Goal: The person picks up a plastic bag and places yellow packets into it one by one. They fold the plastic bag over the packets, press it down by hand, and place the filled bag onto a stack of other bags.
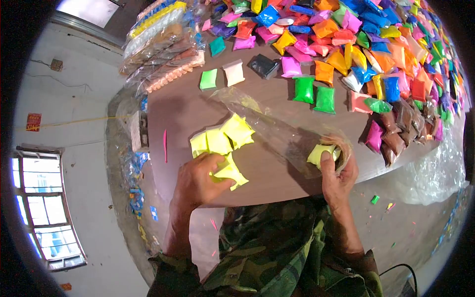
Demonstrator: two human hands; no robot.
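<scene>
My left hand (198, 180) is closed on a pale yellow packet (230, 171) near the table's front edge. More yellow packets (217, 141) lie just beyond its fingers, side by side. My right hand (340, 175) grips the gathered mouth of a long clear plastic bag (272, 126), with its thumb over a yellow packet (319, 155) at the bag's opening. The bag stretches from there to the upper left across the brown table (173, 114), and its far end looks flat.
A big heap of colourful packets (326, 29) covers the back and right. Green packets (324, 100), a black one (263, 66) and brown ones (393, 138) lie at its near edge. Filled clear bags (161, 44) are stacked at back left. A pink stick (165, 146) lies left.
</scene>
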